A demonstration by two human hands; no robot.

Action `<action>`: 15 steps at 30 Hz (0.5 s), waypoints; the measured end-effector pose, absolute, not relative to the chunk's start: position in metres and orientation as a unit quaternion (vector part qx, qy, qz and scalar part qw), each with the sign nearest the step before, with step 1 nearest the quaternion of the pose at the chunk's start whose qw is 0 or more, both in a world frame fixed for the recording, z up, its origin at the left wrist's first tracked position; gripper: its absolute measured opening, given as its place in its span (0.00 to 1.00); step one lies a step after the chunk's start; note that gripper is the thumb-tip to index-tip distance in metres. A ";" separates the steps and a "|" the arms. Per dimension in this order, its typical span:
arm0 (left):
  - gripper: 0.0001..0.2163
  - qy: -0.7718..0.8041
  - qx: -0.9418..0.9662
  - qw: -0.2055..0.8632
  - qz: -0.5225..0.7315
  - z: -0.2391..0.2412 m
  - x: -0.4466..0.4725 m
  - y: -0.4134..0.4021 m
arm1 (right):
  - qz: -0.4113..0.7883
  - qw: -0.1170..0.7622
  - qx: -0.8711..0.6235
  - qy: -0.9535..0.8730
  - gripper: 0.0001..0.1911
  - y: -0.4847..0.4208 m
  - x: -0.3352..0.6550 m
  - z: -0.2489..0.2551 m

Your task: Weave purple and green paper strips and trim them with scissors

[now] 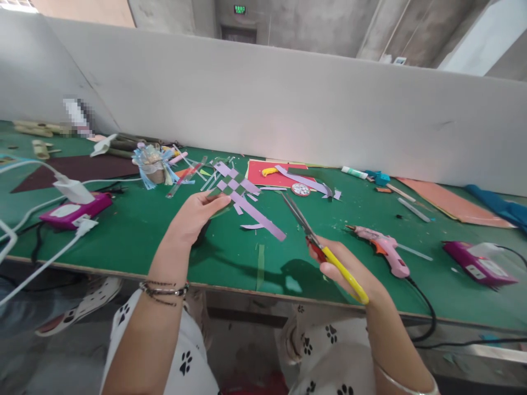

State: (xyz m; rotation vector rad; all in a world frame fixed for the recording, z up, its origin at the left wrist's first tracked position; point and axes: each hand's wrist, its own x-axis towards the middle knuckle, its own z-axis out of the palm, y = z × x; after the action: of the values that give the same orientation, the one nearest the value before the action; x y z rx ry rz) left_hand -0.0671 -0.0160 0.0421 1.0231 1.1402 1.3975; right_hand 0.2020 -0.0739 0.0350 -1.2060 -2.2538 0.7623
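Observation:
My left hand (196, 215) pinches the edge of a woven piece of purple and green paper strips (241, 196), held just above the green table (132, 236). One long purple strip trails down to the right from the weave. My right hand (348, 269) grips yellow-handled scissors (317, 241), blades together and pointing up-left toward the weave without touching it.
A pink glue gun (385, 249) lies right of the scissors, its black cord over the table edge. Magenta devices sit at far left (76, 211) and far right (480, 263). Red paper (263, 174), loose strips and scraps lie behind. A white partition wall (288, 109) backs the table.

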 end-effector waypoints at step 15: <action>0.09 0.466 0.495 0.448 0.580 0.046 -0.067 -0.024 | 0.357 0.188 -0.403 -0.822 0.32 -0.067 0.210 0.027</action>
State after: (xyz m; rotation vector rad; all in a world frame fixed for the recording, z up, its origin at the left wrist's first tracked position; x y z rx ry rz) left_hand -0.0669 -0.0242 0.0457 1.2248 1.1543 1.4355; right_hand 0.2099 -0.0672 0.0274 -1.1344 -2.3116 1.0031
